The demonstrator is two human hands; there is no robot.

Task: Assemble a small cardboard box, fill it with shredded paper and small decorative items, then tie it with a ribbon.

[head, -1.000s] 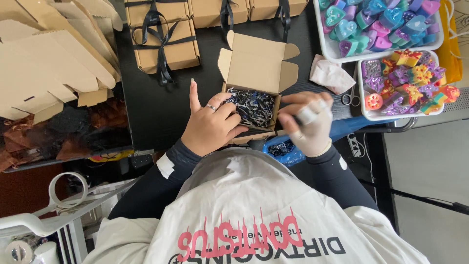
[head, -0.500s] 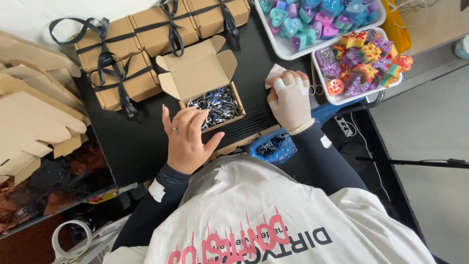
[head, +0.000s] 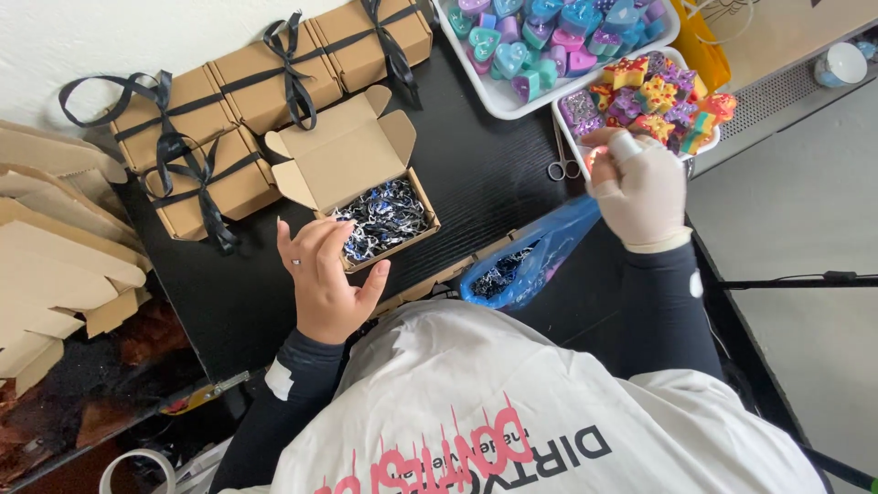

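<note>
My left hand (head: 325, 279) is bare, its fingers spread, and rests against the near edge of an open brown cardboard box (head: 352, 151). The box holds dark blue and white shredded paper filler (head: 380, 220). My right hand (head: 636, 187) wears a white glove. It reaches over the near corner of a small white tray (head: 560, 117) full of colourful star-shaped and block-shaped pieces (head: 658, 96). Its fingertips are down among those pieces, by a red round one. Whether it grips anything is hidden by the glove.
Several closed brown boxes tied with black ribbon (head: 256, 78) line the back of the black table (head: 476, 174). A bigger white tray (head: 508, 102) holds heart-shaped pieces. Scissors (head: 560, 160) lie beside the trays, a blue bag of filler (head: 530, 256) sits near me, and unfolded cardboard blanks (head: 55, 256) are stacked on the left.
My right hand has moved from beside the open box out to the small tray of colourful pieces. My left hand has come off the filler to the box's near edge.
</note>
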